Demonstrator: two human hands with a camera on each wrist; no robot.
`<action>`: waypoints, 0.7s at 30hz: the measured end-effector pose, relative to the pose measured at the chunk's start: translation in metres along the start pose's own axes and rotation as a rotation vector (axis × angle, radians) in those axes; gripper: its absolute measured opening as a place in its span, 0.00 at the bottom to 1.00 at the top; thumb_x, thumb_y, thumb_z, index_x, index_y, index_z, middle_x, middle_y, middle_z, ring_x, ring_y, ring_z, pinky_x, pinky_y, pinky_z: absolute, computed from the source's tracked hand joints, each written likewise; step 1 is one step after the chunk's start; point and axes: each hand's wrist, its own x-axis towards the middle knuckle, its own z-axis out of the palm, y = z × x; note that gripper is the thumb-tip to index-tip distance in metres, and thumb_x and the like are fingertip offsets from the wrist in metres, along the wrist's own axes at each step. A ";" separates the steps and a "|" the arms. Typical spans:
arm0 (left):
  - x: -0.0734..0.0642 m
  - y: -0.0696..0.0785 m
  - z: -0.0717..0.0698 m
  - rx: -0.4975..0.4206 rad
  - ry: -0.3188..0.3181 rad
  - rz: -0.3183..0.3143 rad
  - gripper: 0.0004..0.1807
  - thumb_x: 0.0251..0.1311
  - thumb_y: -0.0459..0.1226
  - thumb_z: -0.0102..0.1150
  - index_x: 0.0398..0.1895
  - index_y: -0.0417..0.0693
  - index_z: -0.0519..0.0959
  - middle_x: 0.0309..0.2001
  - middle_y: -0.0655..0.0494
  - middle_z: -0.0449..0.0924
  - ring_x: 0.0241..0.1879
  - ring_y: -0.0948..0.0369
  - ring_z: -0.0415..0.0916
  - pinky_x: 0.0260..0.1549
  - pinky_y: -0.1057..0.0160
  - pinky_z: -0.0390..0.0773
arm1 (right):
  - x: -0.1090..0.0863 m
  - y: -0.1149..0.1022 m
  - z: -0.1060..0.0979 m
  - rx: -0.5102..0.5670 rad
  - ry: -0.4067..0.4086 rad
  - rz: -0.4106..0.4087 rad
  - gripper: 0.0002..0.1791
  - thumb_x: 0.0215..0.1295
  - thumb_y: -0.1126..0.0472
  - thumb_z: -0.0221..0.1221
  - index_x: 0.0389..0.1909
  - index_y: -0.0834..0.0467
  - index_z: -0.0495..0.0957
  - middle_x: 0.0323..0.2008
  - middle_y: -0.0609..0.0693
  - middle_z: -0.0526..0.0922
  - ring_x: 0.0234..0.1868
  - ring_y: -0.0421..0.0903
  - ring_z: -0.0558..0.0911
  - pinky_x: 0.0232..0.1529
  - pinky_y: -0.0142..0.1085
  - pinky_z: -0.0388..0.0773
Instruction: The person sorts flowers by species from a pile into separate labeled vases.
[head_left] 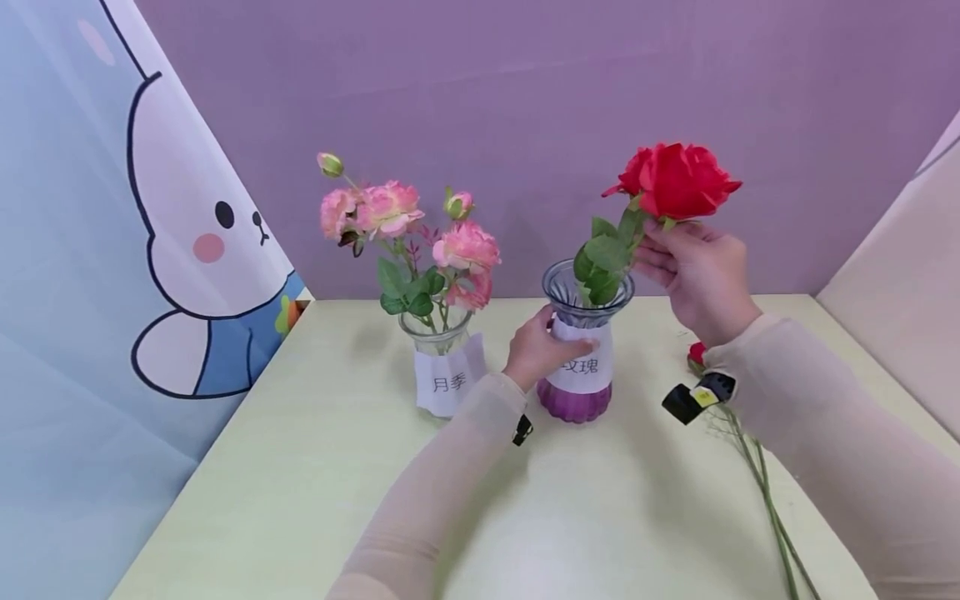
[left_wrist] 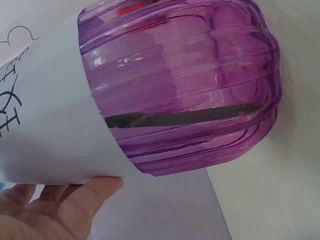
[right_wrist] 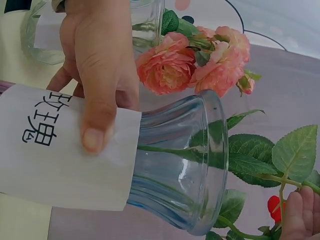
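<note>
My left hand (head_left: 547, 350) grips a ribbed glass vase (head_left: 576, 404) with a purple base, a bluish flared neck and a white paper label (head_left: 587, 371) with handwriting. In the right wrist view the left thumb (right_wrist: 95, 135) presses on the label. Just under a red rose's bloom (head_left: 686, 182), my right hand (head_left: 705, 271) holds its stem. Green rose leaves (head_left: 606, 254) hang over the vase's rim, and a stem (right_wrist: 167, 150) runs down inside the neck. Through the purple glass in the left wrist view, a dark green stem (left_wrist: 185, 117) reaches near the bottom.
Left of the held vase stands a clear glass vase (head_left: 435, 342) with pink flowers (head_left: 390, 208) and its own paper label (head_left: 444, 383). Another red bloom (head_left: 697, 354) and long green stems (head_left: 768, 492) lie on the table's right side. A purple backdrop (head_left: 525, 125) rises behind.
</note>
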 end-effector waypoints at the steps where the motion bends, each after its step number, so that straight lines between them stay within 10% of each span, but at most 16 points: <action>1: 0.000 -0.001 0.000 0.004 0.003 -0.001 0.43 0.46 0.51 0.74 0.68 0.57 0.66 0.63 0.52 0.72 0.60 0.51 0.71 0.56 0.49 0.72 | 0.000 0.001 0.000 -0.011 -0.008 -0.006 0.10 0.58 0.63 0.66 0.40 0.60 0.82 0.33 0.52 0.86 0.29 0.47 0.86 0.34 0.35 0.83; 13: 0.000 -0.003 0.003 0.000 0.004 -0.006 0.44 0.47 0.50 0.73 0.68 0.57 0.65 0.63 0.52 0.72 0.60 0.51 0.71 0.56 0.48 0.72 | 0.006 0.002 -0.005 -0.182 0.101 -0.104 0.04 0.58 0.64 0.66 0.34 0.59 0.82 0.30 0.50 0.85 0.27 0.43 0.85 0.33 0.32 0.82; 21: -0.001 -0.001 0.001 -0.003 0.010 0.001 0.43 0.46 0.49 0.74 0.68 0.56 0.66 0.63 0.51 0.72 0.59 0.50 0.72 0.55 0.48 0.73 | 0.009 -0.005 -0.031 -0.040 0.081 -0.023 0.10 0.53 0.64 0.69 0.37 0.60 0.82 0.30 0.52 0.86 0.28 0.45 0.86 0.34 0.34 0.82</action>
